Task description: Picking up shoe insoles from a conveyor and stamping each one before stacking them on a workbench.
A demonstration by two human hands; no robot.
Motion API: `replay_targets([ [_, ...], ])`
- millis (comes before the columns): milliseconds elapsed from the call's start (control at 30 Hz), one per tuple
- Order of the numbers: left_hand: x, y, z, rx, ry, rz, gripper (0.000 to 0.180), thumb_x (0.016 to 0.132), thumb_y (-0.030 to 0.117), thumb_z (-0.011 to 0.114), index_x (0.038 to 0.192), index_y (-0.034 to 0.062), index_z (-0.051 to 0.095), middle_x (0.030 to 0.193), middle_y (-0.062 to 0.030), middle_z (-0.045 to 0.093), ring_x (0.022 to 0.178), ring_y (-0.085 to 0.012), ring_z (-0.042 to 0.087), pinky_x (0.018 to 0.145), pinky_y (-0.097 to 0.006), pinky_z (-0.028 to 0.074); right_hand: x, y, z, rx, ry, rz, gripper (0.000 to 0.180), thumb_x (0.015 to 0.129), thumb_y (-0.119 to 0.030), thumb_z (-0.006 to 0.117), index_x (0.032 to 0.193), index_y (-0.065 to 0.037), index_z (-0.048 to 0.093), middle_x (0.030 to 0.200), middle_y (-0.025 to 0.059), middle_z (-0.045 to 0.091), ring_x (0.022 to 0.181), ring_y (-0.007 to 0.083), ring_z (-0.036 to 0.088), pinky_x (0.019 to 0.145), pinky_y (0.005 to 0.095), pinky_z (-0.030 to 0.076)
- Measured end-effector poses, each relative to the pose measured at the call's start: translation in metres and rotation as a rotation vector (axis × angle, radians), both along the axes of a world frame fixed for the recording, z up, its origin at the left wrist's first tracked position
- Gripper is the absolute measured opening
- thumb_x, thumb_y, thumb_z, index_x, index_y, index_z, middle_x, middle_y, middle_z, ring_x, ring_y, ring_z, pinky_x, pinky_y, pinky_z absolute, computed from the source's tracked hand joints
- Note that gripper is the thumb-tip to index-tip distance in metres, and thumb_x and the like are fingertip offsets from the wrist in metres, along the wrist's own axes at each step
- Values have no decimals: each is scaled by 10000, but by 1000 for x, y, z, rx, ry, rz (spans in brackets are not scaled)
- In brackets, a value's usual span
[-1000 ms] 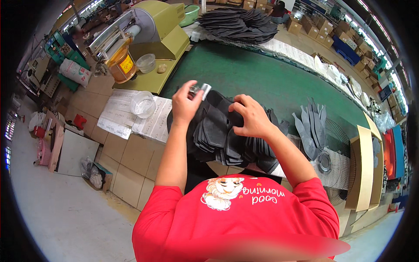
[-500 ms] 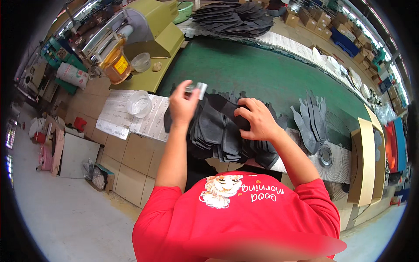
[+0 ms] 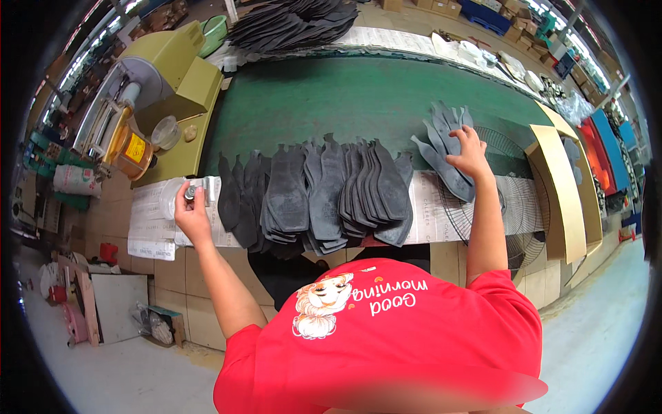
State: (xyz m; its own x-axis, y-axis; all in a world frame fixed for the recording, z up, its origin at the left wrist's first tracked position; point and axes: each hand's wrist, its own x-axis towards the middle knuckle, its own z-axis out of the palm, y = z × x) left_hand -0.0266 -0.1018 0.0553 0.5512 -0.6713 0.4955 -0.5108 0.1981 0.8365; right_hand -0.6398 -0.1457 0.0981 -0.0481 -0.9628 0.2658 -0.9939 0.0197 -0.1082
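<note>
In my left hand (image 3: 191,215) a small silvery metal piece (image 3: 199,192) is pinched between thumb and fingers; its exact kind cannot be made out. The hand is beside a clear round tub (image 3: 170,198) at the bench's left end. My right hand (image 3: 470,155) reaches over a small fan of dark grey, sole-shaped pieces (image 3: 441,165) at the right. Its fingers are apart and curved, with nothing seen between them. A row of overlapping dark sole-shaped pieces (image 3: 324,196) lies between my hands along the near edge.
A green belt surface (image 3: 331,90) stretches beyond the row, with a heap of dark pieces (image 3: 293,24) at its far side. At the left stands an olive machine (image 3: 165,58) with an amber canister (image 3: 131,153). A wire fan guard (image 3: 527,196) and an open carton (image 3: 562,200) are at the right.
My left hand has moved left with the silvery piece, away from the row. My right hand has left the middle of the row and moved right to the small fan of pieces.
</note>
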Motion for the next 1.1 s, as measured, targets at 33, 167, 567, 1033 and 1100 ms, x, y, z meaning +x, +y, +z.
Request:
replay_targets([
  [33, 10, 2, 2, 14, -50, 48, 308, 862, 148, 716, 1137, 26, 651, 770, 22, 571, 633, -64, 453, 567, -223, 398, 9, -2, 2, 5, -3, 17, 578, 660, -271, 703, 1205, -123, 579, 1358, 161, 491, 1291, 325, 452, 1045, 490, 297],
  [167, 58, 17, 13, 57, -44, 176, 309, 863, 154, 713, 1136, 22, 650, 809, -21, 631, 684, -90, 546, 620, -252, 462, 51, -5, 10, 271, -294, 4, 577, 721, -359, 722, 1202, -80, 569, 1263, 203, 531, 1214, 350, 498, 985, 450, 412],
  [567, 119, -5, 14, 647, -399, 464, 466, 754, 317, 741, 1173, 150, 624, 1048, -143, 698, 1004, -338, 651, 850, -443, 510, -6, 123, -14, 475, -309, -49, 461, 717, -315, 777, 912, 21, 529, 795, 193, 626, 791, 385, 611, 717, 439, 487],
  [1033, 117, -7, 15, 677, -443, 391, 429, 761, 280, 732, 1166, 178, 635, 1043, -154, 696, 999, -357, 647, 841, -449, 513, 28, 169, 9, 911, -367, -347, 474, 810, -397, 715, 924, 54, 622, 718, 186, 678, 689, 340, 675, 690, 449, 530],
  [1100, 110, -16, 21, 724, -486, 335, 428, 762, 286, 733, 1165, 177, 637, 1041, -149, 696, 996, -361, 646, 840, -453, 512, 28, 168, 18, 484, 24, -93, 565, 776, -438, 739, 1050, 37, 601, 917, 224, 690, 846, 364, 672, 773, 464, 519],
])
